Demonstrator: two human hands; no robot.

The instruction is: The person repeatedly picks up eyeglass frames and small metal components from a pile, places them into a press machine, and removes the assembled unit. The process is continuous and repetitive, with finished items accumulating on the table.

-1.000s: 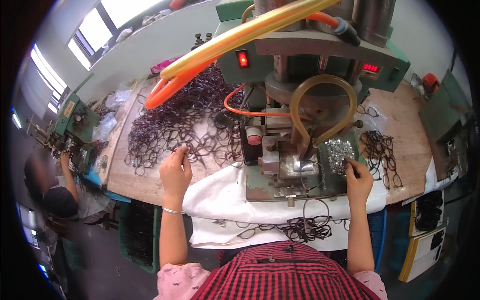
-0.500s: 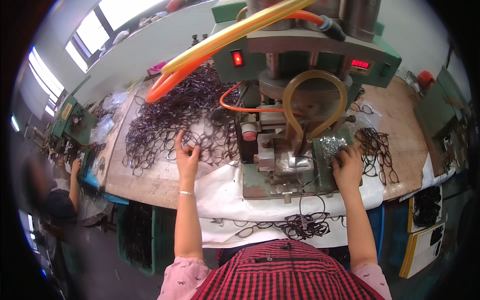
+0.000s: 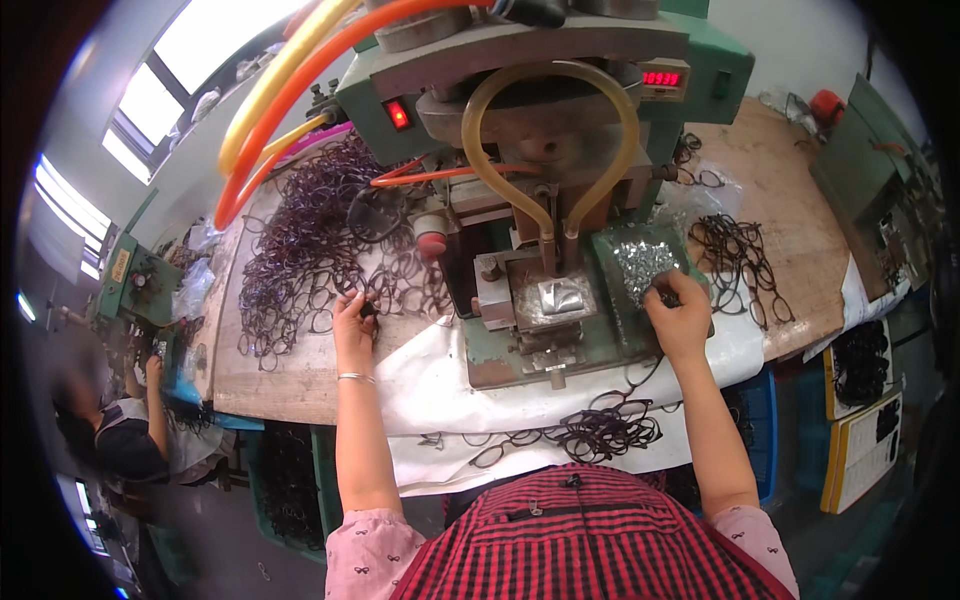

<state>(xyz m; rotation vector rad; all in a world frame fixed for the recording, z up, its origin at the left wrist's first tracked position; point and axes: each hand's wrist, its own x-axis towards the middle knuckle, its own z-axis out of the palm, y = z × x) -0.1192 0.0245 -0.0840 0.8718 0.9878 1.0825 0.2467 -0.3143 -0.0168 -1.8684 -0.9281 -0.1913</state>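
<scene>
My left hand (image 3: 353, 330) is at the near edge of a big heap of dark eyeglass frames (image 3: 300, 230), its fingers bent around a dark piece that looks like part of a frame. On the right, my right hand (image 3: 682, 315) rests over a tray of small shiny metal bits (image 3: 645, 262). Its thumb and fingertips are pinched together; what lies between them is too small to name. Between both hands stands a green press (image 3: 545, 370), with a bright metal plate (image 3: 562, 297) under its tool and no frame on it. More eyeglass frames (image 3: 610, 430) lie on white sheeting below the press.
A loop of yellowish tube (image 3: 630, 110) and an orange hose (image 3: 250, 150) hang around the press. A red button (image 3: 432, 245) sits on its left. Further frames (image 3: 740, 260) lie to the right. At far left a co-worker (image 3: 130, 430) sits by another machine.
My left hand has gone from a raised forefinger to bent fingers. An eyeglass frame that hung at the press plate has dropped to the sheeting below. The view has shifted. My right hand stays at the tray.
</scene>
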